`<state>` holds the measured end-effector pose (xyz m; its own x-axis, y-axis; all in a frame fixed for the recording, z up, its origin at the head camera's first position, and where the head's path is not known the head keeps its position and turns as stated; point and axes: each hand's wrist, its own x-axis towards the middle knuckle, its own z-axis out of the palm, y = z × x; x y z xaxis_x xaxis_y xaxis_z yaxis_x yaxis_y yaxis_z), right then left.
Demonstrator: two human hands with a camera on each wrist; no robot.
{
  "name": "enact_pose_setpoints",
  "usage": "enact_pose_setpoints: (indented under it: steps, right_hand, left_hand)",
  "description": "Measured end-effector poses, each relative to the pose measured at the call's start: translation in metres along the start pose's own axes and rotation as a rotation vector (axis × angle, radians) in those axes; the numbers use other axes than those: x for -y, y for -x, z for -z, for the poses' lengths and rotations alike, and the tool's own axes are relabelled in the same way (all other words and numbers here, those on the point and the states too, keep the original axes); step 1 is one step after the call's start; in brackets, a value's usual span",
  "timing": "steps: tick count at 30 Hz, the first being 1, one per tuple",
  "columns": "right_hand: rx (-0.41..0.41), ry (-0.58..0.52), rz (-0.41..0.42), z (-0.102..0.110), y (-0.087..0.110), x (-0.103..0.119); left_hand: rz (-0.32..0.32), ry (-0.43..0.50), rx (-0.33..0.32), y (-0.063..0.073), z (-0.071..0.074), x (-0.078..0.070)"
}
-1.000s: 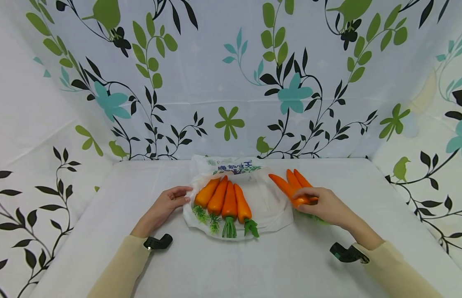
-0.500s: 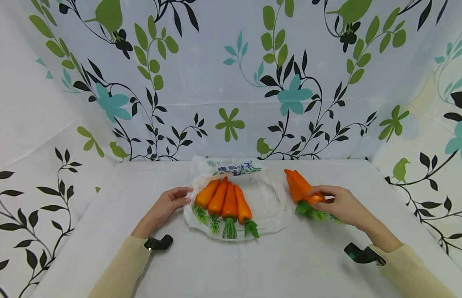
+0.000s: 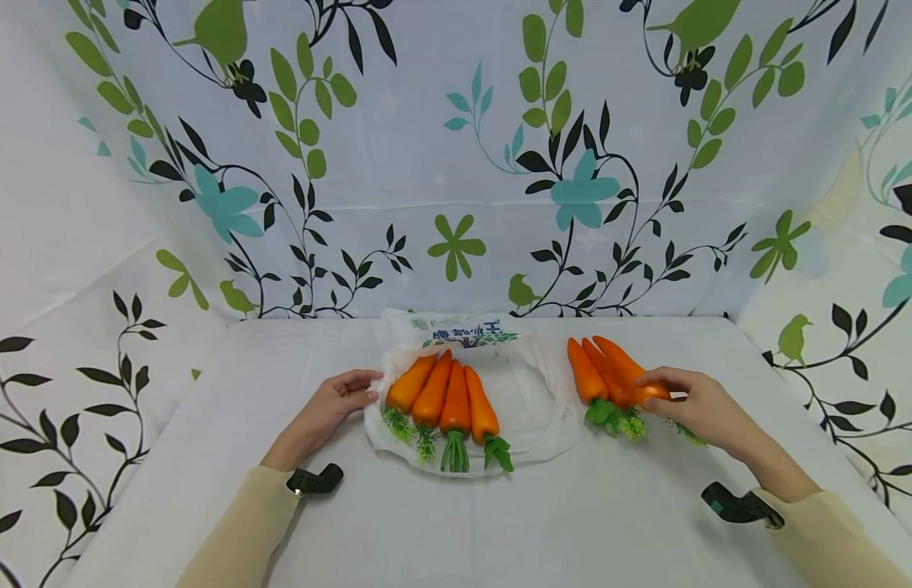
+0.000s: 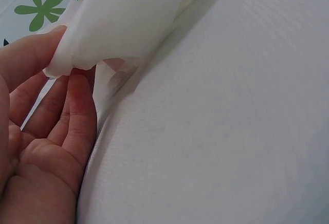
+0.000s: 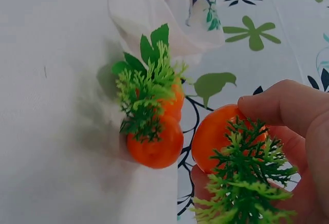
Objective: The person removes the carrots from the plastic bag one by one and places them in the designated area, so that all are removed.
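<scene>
In the head view, a white plastic bag (image 3: pixel 532 384) lies flat, several orange carrots (image 3: pixel 456 400) with green tops fanned over its left part. My left hand (image 3: pixel 334 408) pinches the bag's left edge; in the left wrist view the thin film (image 4: pixel 123 23) is between thumb and fingers. Right of the bag, my right hand (image 3: pixel 701 404) grips a carrot (image 3: pixel 619 358) by its thick end. From the right wrist, feathery leaves (image 5: pixel 247 172) hang below this carrot's thick end. Two more carrots (image 3: pixel 586 373) lie just left of it, their leafy tops (image 3: pixel 606 416) toward me.
A white cloth covers the table (image 3: pixel 456 531). Behind it hangs a patterned curtain (image 3: pixel 397 245) with leaves, flowers and birds. Each wrist wears a black camera, the left one (image 3: pixel 316 479) and the right one (image 3: pixel 742 504).
My right hand has moved right, away from the bag, with its carrot; the other two carrots now lie side by side on the cloth. My left hand has stayed at the bag's edge.
</scene>
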<state>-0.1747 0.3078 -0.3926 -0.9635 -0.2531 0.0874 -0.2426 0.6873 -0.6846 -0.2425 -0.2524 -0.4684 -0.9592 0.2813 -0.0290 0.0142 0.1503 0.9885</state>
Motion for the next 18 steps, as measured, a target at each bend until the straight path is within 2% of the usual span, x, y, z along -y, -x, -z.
enact_pose_setpoints:
  steps: [18]
  right_hand:
    - [-0.029,0.011,-0.037,0.004,-0.005,-0.025]
  left_hand:
    - [0.009,0.0,0.005,0.001,0.0,-0.002]
